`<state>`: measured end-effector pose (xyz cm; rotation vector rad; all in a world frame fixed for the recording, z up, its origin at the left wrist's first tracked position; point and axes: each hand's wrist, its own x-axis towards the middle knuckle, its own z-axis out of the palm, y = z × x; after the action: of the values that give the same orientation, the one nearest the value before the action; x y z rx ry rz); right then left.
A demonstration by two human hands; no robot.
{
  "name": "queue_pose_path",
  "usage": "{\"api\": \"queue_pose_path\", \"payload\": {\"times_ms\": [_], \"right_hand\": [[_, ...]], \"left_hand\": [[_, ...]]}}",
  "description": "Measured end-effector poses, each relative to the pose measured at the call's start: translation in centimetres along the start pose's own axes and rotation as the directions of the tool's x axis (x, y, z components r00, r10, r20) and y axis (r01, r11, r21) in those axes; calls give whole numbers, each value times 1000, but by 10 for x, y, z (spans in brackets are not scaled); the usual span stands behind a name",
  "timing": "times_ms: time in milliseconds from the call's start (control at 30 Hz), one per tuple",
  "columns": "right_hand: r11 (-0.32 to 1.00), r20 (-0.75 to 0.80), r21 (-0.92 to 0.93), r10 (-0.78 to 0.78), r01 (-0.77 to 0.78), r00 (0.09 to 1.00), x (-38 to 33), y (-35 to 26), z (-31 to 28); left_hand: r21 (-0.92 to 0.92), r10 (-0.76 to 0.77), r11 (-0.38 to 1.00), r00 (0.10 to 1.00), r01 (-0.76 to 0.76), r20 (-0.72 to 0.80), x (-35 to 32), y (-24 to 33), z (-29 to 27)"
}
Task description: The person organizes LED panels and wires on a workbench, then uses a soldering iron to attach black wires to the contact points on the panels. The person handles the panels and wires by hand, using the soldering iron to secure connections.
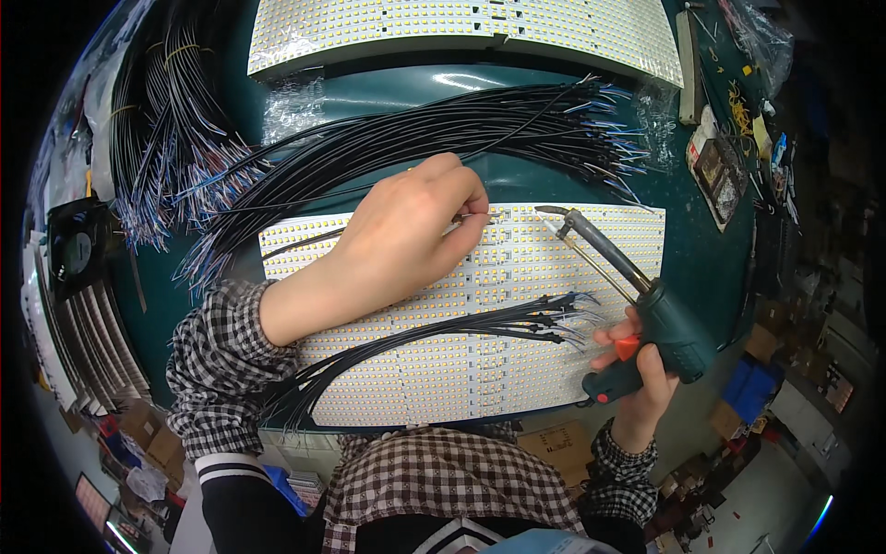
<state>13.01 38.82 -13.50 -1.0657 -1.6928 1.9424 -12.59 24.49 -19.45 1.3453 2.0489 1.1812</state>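
My left hand (406, 222) is closed in a pinch on a thin black cable (309, 243), whose tip is at the upper middle of an LED board (572, 277). My right hand (651, 379) is wrapped round a dark green soldering gun (678, 332) with a red trigger. The gun's bent tip and thin feed tube point left, a little to the right of my left fingers and over the board's upper edge. Lower on the board lies a small bunch of black cables (443, 323) with stripped, coloured wire ends.
A big bundle of black cables (443, 125) lies beyond the board, with another bundle (175, 102) at the far left. A stack of LED boards (461, 46) stands at the back. A dirty tray (718, 171) sits right, a black fan (78, 247) left.
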Motion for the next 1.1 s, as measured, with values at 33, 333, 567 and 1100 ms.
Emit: {"api": "queue_pose_path", "payload": {"times_ms": [33, 333, 567, 1100], "right_hand": [[1000, 3, 2, -3, 3, 1000, 0, 0, 0], [1000, -7, -23, 9, -9, 1000, -4, 0, 1], [993, 30, -109, 40, -36, 999, -6, -1, 4], [983, 69, -184, 11, 2, 998, -7, 6, 1]], "left_hand": [[-20, -12, 1000, 1000, 12, 4, 0, 1, 0], [-37, -33, 999, 999, 33, -17, 3, 1, 5], [-34, -71, 997, 997, 70, -15, 5, 1, 7], [-28, -38, 999, 999, 37, -36, 3, 0, 9]]}}
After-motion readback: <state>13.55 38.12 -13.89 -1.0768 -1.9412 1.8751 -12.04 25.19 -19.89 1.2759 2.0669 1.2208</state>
